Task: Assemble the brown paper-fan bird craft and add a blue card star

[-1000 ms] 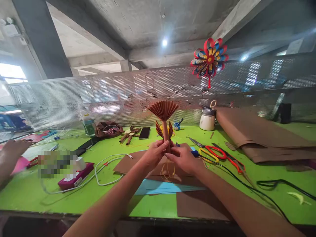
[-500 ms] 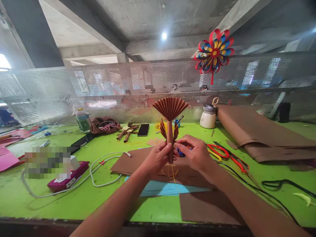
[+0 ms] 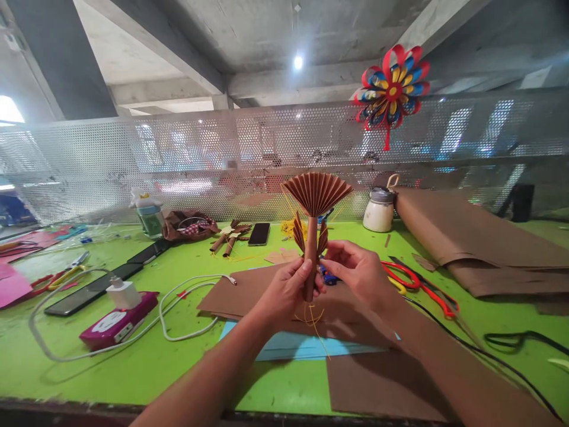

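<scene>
1. Your left hand [image 3: 288, 290]: its grip is closed around the lower part of a brown paper tube [image 3: 312, 237], thumb lying across the near side.
2. The tube, held nearly upright above the table [image 3: 178, 367]: it bears a spread pleated fan [image 3: 317, 193] at its top and small pleated wings [image 3: 299, 232] at its two sides, below the fan.
3. Your right hand [image 3: 360, 276]: raised just beside the tube, near the base of the right-side wing, its thumb and forefinger tips close together; you cannot tell from this view whether the grip pinches anything.
4. Beneath your hands: brown paper sheets [image 3: 249, 290] overlapping light-blue sheets [image 3: 284, 347], with loose yellow string [image 3: 313, 323] seen below the tube's lower end.
5. To the right: red-handled scissors [image 3: 406, 276], partly hidden by your right hand; farther back, a pale jar [image 3: 379, 214] with a grey lid stands beside a large folded stack of brown paper [image 3: 471, 237].
6. To the left: a magenta power block [image 3: 118, 323] carrying a white plug [image 3: 123, 295], near a white cable [image 3: 163, 314]; farther back, a dark phone [image 3: 259, 233] lies beside rolled brown pieces [image 3: 229, 238].
7. Above, upper right: a multicoloured paper flower [image 3: 393, 90] before a perforated screen [image 3: 195, 160].
</scene>
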Action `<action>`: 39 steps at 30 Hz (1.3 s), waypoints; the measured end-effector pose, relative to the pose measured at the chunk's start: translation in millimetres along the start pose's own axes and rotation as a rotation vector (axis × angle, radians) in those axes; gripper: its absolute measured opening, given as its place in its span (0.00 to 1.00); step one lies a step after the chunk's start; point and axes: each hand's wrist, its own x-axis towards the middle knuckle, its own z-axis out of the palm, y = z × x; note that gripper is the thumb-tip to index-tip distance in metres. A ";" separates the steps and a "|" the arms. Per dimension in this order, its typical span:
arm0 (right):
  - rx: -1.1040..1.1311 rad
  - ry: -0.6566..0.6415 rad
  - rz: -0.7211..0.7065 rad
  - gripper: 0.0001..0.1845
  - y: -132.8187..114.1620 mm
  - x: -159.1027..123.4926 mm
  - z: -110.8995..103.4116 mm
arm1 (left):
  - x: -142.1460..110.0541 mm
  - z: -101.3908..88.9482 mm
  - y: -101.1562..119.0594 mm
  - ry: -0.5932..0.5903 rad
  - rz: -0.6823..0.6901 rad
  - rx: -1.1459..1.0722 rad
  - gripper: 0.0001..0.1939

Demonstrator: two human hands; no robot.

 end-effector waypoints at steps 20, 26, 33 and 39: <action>0.133 0.020 0.020 0.11 -17.4 -5.8 -4.6 | -13.4 12.8 14.4 -0.061 -0.029 -0.126 0.16; 0.367 -0.104 0.121 0.08 -20.8 -3.3 -8.9 | -14.5 12.3 13.8 -0.104 -0.082 -0.133 0.16; 0.323 -0.137 0.116 0.09 -18.1 -3.2 -11.9 | -14.7 12.8 12.5 -0.085 -0.113 -0.150 0.17; 0.384 -0.127 0.132 0.07 -16.3 -5.2 -9.4 | -14.7 13.3 12.5 -0.088 -0.131 -0.154 0.18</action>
